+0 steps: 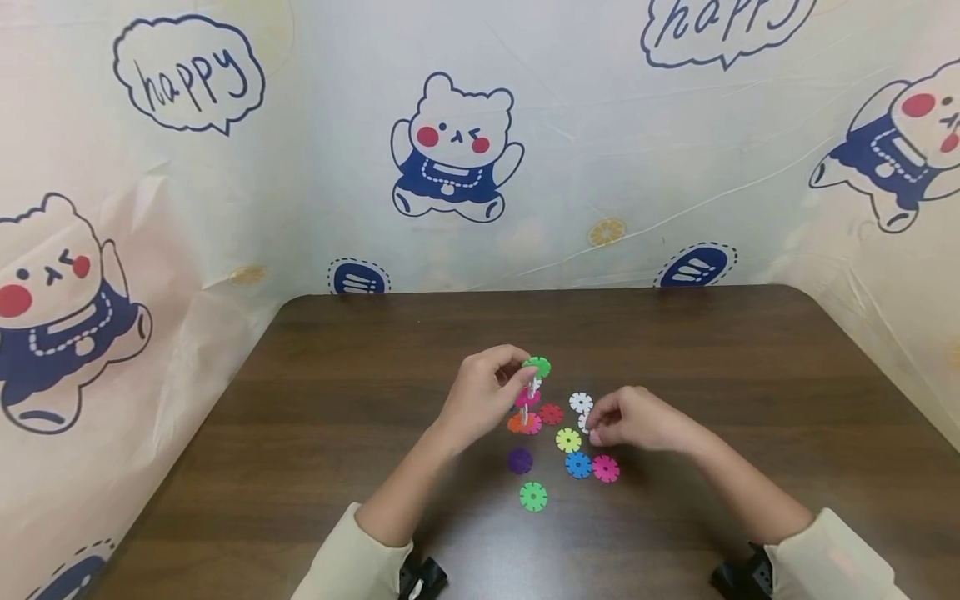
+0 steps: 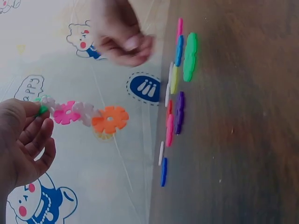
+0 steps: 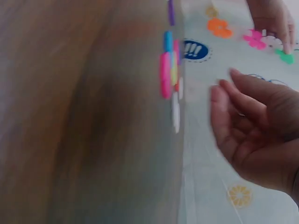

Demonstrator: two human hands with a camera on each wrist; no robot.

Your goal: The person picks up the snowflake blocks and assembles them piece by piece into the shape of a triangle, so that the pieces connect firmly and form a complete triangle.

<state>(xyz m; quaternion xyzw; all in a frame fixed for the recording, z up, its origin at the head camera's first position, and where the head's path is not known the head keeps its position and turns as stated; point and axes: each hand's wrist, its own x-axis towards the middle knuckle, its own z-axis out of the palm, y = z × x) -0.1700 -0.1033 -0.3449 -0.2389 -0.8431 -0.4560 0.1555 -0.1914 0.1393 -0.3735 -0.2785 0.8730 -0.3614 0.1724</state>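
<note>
My left hand [image 1: 523,378] pinches the green top disc [image 1: 537,367] of a short chain of snowflake discs [image 2: 86,114] and holds it upright over the table. Below the green disc come white, pink [image 2: 66,113] and orange [image 2: 110,120] pieces. My right hand [image 1: 594,430] hovers low, right of the chain, with its fingertips next to a white disc [image 1: 581,402]. In the right wrist view that hand [image 3: 223,91] has relaxed, slightly curled fingers with nothing in them. Loose red [image 1: 551,414], yellow [image 1: 568,439], blue [image 1: 578,464], pink [image 1: 605,468], purple [image 1: 520,460] and green [image 1: 533,497] discs lie between my hands.
The dark wooden table [image 1: 337,400] is walled on three sides by a plastic sheet printed with cartoon bears [image 1: 453,150]. Cream sleeves [image 1: 352,567] cover both forearms at the near edge.
</note>
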